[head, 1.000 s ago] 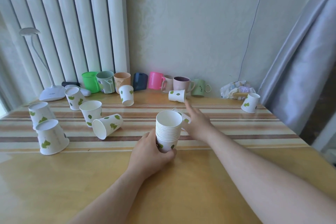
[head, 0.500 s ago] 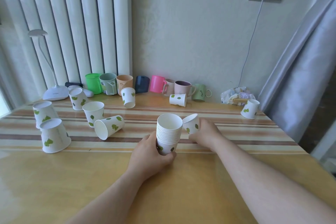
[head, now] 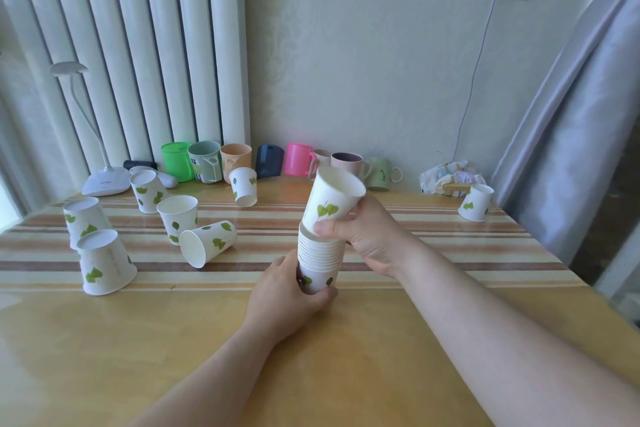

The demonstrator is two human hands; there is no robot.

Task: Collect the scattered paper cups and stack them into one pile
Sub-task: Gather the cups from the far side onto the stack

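A stack of white paper cups with green leaf prints stands on the table centre, and my left hand grips its base. My right hand holds a single paper cup, tilted, its bottom at the mouth of the stack. Loose cups lie to the left: two upside down, one on its side, one upright, one tilted upside down. Another upside-down cup stands further back, and one more cup leans at the far right.
A row of coloured mugs lines the wall at the back. A white desk lamp stands at the back left and a crumpled packet at the back right. A grey curtain hangs beside the table's right edge.
My right hand picked up a cup lying beside the stack and lifted it to the stack's mouth. My left hand stayed on the stack's base.
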